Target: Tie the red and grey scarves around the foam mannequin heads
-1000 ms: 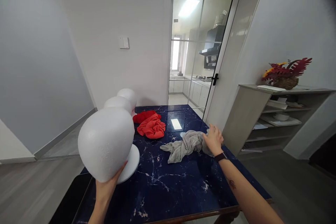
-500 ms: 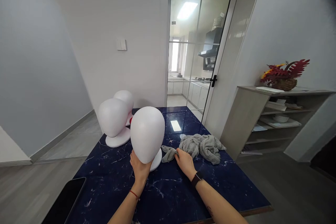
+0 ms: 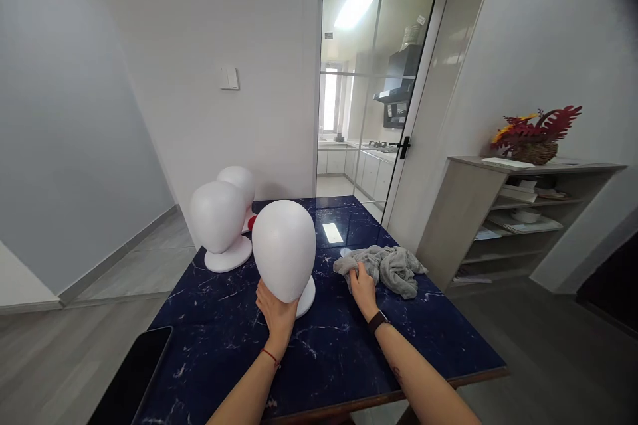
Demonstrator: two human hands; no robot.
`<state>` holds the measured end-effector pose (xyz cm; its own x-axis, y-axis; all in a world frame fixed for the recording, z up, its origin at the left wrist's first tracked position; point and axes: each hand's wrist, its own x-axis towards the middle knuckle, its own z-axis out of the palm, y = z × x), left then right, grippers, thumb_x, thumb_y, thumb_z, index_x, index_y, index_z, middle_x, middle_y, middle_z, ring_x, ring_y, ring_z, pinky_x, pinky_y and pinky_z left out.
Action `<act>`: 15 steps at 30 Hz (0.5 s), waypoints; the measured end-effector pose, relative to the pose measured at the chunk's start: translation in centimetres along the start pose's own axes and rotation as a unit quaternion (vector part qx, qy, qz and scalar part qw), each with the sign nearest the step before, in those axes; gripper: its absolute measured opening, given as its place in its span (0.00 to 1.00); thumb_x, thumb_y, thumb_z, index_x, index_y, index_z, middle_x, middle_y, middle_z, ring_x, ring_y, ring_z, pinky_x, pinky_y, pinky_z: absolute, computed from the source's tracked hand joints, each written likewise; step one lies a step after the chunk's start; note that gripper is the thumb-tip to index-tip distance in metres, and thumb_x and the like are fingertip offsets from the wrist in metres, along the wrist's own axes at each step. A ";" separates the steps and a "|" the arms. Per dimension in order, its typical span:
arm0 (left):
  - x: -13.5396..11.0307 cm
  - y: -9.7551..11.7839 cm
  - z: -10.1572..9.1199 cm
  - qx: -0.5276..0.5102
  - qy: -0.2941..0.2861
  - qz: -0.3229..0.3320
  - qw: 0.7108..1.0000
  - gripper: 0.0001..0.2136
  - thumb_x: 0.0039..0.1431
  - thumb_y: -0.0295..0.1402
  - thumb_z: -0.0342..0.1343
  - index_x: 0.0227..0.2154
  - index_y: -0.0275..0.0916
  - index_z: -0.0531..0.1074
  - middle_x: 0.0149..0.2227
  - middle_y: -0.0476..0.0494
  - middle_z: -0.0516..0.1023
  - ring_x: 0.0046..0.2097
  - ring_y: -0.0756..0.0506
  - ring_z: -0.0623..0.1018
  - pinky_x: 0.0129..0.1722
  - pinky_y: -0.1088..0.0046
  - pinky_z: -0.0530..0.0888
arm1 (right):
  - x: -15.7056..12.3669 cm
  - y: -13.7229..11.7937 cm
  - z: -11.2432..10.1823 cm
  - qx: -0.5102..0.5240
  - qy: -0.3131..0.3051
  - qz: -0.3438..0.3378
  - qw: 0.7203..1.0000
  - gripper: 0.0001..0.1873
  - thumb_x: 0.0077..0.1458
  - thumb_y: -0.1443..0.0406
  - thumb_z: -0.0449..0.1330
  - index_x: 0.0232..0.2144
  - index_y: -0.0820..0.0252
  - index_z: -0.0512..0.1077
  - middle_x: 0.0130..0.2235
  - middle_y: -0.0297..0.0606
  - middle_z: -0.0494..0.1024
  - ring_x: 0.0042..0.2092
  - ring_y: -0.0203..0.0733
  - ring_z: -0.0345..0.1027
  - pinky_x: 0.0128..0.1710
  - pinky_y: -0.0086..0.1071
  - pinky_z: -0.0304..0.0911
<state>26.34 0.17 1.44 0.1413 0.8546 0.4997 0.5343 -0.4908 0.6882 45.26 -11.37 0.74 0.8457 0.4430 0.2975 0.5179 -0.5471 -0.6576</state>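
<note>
A white foam mannequin head [image 3: 284, 249] stands on its round base in the middle of the blue marbled table [image 3: 319, 372]. My left hand [image 3: 278, 315] is wrapped around its neck, with the fingertips hidden behind it. To the right lies a crumpled grey scarf [image 3: 399, 269], bunched in loose folds. My right hand [image 3: 363, 289] is closed on the near left end of this cloth; a dark watch band is on that wrist. Two more white foam heads, a nearer one [image 3: 218, 218] and one behind it [image 3: 238, 180], stand at the left.
A small red object [image 3: 252, 223] shows between the heads. A black phone-like slab [image 3: 130, 375] is at the table's lower left edge. Beyond the table are a glass door [image 3: 369, 93] and, at right, a grey shelf unit [image 3: 478, 199] bearing a flower basket [image 3: 535, 151].
My right hand has moved slightly right and away from me, drawing the scarf's loose left end in against the bunched cloth. My left hand stays on the head's neck. The view has shifted slightly.
</note>
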 end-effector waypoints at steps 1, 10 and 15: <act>-0.1 -0.1 0.0 -0.005 -0.004 -0.001 1.000 0.43 0.43 0.44 0.62 0.58 0.33 0.47 0.52 0.30 0.62 0.55 0.32 0.63 0.53 0.51 0.62 | 0.0 0.0 0.0 0.003 -0.001 -0.002 1.000 0.18 0.59 0.60 0.42 0.41 0.60 0.67 0.28 0.38 0.74 0.28 0.43 0.67 0.28 0.30 0.52; 0.1 -1.2 0.2 -0.058 -0.036 0.027 0.997 0.43 0.43 0.46 0.61 0.60 0.36 0.48 0.54 0.31 0.63 0.57 0.33 0.64 0.55 0.54 0.62 | 0.2 0.2 0.0 0.042 0.009 -0.023 0.999 0.21 0.58 0.58 0.39 0.41 0.61 0.67 0.28 0.40 0.75 0.30 0.46 0.69 0.30 0.32 0.55; 0.1 -1.3 0.1 -0.055 -0.031 0.027 0.998 0.43 0.43 0.46 0.61 0.59 0.32 0.50 0.54 0.28 0.63 0.57 0.32 0.64 0.54 0.54 0.63 | -0.2 -0.2 -0.4 0.090 0.015 -0.056 0.994 0.22 0.58 0.56 0.40 0.41 0.63 0.67 0.27 0.39 0.73 0.28 0.46 0.67 0.30 0.34 0.56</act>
<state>25.75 0.95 0.53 0.2213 0.8332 0.5068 0.4302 -0.5498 0.7160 45.06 -11.68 1.08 0.7890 0.4712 0.3942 0.5799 -0.3593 -0.7312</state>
